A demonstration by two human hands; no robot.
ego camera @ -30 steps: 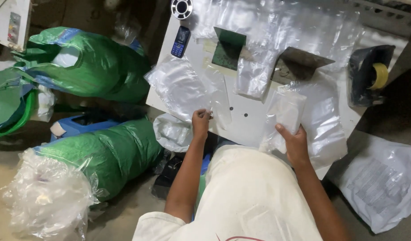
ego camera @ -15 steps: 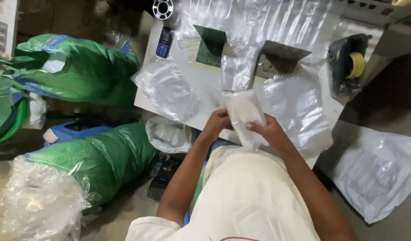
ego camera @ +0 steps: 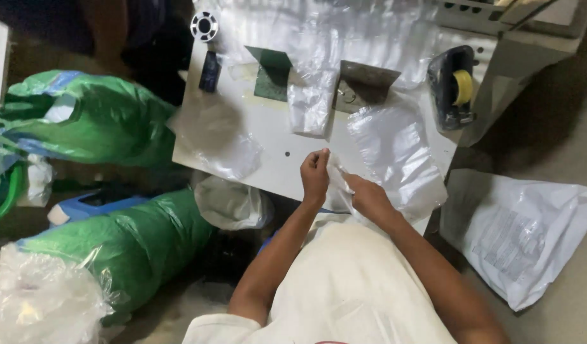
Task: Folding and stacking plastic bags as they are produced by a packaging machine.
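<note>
- The left hand (ego camera: 316, 173) and the right hand (ego camera: 368, 197) meet at the near edge of the white desk (ego camera: 274, 146), just below the middle of the frame, and both pinch a small clear plastic bag (ego camera: 337, 180) between them; each grip is closed on the film.
- The film is thin and slack. If either pinch loosens, the bag could slide off the desk edge into the person's lap, which lies right under it.
- A larger clear bag (ego camera: 395, 156) lies touching the right hand's side. The two films could cling together, so a pull on one may drag the other off the desk.
- More loose clear bags (ego camera: 217, 137) lie at centre left, partly over the desk edge; a knock from the left elbow could send them down onto the green sacks (ego camera: 128, 239) at lower left.
- The tape dispenser (ego camera: 451, 86) at upper right and the dark phone (ego camera: 210, 70) at upper left stand well apart from the hands, so I judge them at little risk.
- A sharp tug with both hands could stretch or tear the film.
</note>
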